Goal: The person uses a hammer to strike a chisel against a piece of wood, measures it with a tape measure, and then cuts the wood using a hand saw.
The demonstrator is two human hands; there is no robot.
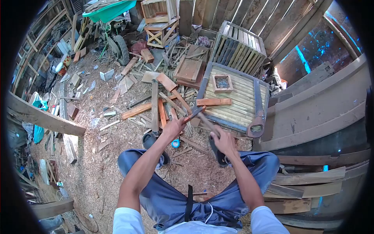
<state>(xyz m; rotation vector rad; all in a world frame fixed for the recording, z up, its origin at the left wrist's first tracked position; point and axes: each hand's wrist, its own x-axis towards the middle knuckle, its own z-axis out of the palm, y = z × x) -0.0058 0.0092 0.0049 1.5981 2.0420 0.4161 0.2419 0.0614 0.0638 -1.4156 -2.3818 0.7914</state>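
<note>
Reddish wood [189, 117] is clenched in the outstretched left hand [175, 129]; the right hand [223, 142], reaching forward, grasps a hammer [208, 123].

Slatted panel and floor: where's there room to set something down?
The slatted panel has bare slats between the square box and the dark right-hand bar. Sawdust floor lies mostly open left of the left knee. Beyond the left hand it's crowded with wood scraps.
</note>
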